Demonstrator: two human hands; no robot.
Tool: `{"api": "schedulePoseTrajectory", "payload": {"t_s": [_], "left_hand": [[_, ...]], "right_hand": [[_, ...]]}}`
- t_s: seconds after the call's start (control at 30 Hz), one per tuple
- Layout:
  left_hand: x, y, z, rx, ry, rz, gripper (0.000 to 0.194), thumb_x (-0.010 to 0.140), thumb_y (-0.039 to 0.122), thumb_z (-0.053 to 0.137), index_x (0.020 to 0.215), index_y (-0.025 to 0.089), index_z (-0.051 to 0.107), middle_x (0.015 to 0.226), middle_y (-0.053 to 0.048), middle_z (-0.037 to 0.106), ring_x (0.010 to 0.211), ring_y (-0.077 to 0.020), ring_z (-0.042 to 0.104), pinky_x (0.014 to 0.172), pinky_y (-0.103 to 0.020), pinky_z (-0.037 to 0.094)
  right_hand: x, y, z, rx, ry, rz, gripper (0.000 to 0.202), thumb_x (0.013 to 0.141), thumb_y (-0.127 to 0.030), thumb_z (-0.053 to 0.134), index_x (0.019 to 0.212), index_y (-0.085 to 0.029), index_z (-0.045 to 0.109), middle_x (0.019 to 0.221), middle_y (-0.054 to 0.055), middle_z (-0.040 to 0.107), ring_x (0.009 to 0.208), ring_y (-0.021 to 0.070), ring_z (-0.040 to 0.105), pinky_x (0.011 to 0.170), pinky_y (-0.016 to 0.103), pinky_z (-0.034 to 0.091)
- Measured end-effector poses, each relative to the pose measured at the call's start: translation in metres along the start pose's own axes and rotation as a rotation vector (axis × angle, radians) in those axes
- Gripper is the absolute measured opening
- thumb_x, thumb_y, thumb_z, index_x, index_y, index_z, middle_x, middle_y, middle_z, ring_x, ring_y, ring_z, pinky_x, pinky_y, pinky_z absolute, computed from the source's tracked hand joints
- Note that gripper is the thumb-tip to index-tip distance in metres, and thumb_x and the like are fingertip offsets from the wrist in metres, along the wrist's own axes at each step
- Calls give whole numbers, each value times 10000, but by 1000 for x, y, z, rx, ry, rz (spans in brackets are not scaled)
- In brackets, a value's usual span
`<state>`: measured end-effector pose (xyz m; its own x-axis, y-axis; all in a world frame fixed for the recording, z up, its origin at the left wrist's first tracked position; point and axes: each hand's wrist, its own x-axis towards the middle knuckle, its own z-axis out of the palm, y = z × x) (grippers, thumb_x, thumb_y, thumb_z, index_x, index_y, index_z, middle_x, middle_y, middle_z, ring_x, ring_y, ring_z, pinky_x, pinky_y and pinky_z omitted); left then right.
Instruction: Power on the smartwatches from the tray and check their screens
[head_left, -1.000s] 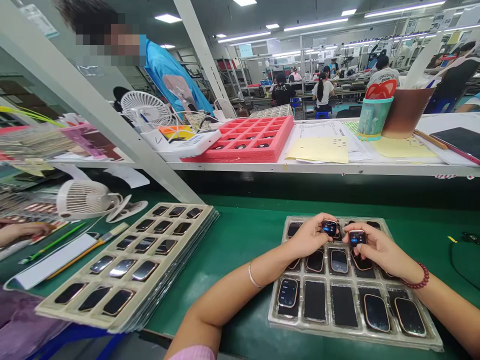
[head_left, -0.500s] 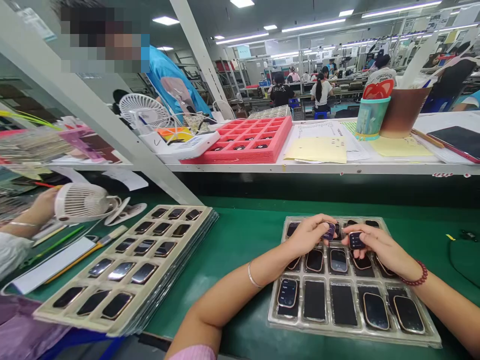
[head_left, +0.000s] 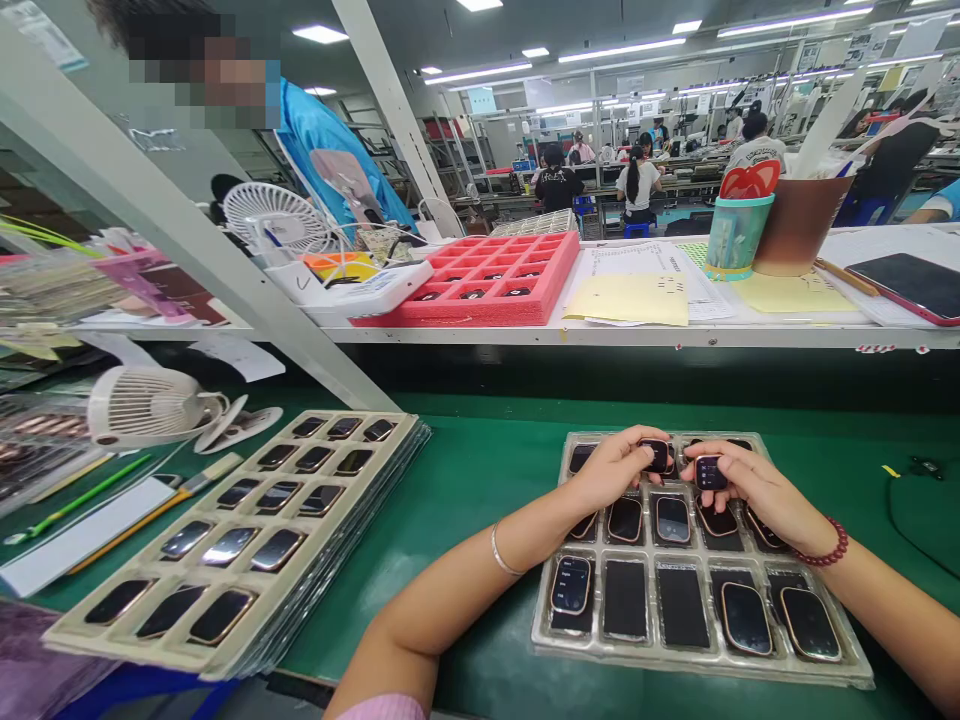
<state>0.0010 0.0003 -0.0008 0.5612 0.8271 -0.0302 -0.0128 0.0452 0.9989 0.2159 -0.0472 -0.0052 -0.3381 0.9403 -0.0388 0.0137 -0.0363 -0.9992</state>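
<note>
Right of frame: left hand [head_left: 619, 465] grips one smartwatch [head_left: 660, 456], right hand [head_left: 761, 487] another smartwatch [head_left: 709, 473], above the plastic tray [head_left: 652, 652]. Hold cases by edges; keep screens readable.

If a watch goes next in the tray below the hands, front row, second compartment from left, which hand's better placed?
Probably the left hand: holding a watch, it hangs over the left half of the tray, nearer that compartment. The right hand, gripping another watch, is farther right.

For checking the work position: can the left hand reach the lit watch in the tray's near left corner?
Probably yes: the lit watch lies uncovered nearby, though the left hand holds another watch.
</note>
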Motion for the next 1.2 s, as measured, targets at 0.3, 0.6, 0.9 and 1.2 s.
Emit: {"api": "schedulePoseTrajectory", "payload": {"t_s": [0.3,0.6,0.9,1.2], "left_hand": [[-2,3,2,-25,-15,10,427,689,100,628,1107,151,557,924,-60,652,750,-120,610,767,-285,480],[-1,1,1,-49,-41,-16,283,769,281,623,1000,119,604,844,-73,661,658,-118,588,672,-276,478],[-3,6,3,-32,-41,-17,245,779,258,609,982,121,607,826,-64,664,633,-105,579,655,-259,476],[-2,4,3,-36,-36,-26,234,771,252,613,969,126,608,813,-57,660,633,-108,578,660,-268,480]], "right_hand": [[-1,1,2,-94,-24,-53,370,840,-280,596,1195,-227,507,1060,76,622,758,163,610,677,323,523],[1,1,0,-78,-13,-14,328,885,-404,550,1133,-192,588,975,81,679,660,150,627,614,310,526],[1,0,1,-88,-27,-22,330,884,-412,545,1126,-191,586,971,81,685,655,147,629,606,307,533],[0,1,1,-104,-32,-29,330,893,-408,528,1133,-186,578,972,82,686,657,148,632,609,312,538]]}}
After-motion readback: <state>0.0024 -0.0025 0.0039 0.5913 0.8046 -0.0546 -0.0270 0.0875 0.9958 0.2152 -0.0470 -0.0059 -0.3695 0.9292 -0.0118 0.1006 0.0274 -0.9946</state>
